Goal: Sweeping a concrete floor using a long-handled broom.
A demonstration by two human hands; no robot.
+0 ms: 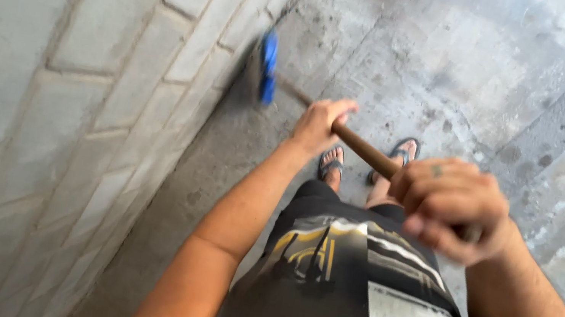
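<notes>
Concrete everywhere: the floor (471, 52) is bare grey cement, stained darker in patches and streaked pale toward the right, with a straight seam running diagonally across that side. Along the left rises a wall (37, 100) of large grey blocks with rough mortar joints, meeting the floor in a dusty corner line.

The person stands close to that wall, looking down over a dark printed shirt (351, 294) and two feet in sandals (367, 162) planted just apart on the cement.

A long-handled broom (358, 145) crosses in front of the body, its brown wooden stick slanting from the lower right up to the left. The blue brush head (266, 67) sits at the foot of the wall, right where floor and blocks meet, and looks blurred. The slant makes sense from where I stand: it lets the bristles get into the corner while the person stays clear of the wall.

The left hand (320, 122) is out ahead, lower down the stick, fingers wrapped over it, so its grip is closed on the handle; placed that far forward it seems to steer the head. The right hand (449, 203) is nearer the body at the stick's top end, knuckles up, grip clamped round the wood, probably giving the push and the leverage. The hands sit well apart along the handle, which would give control over a tool this long.
</notes>
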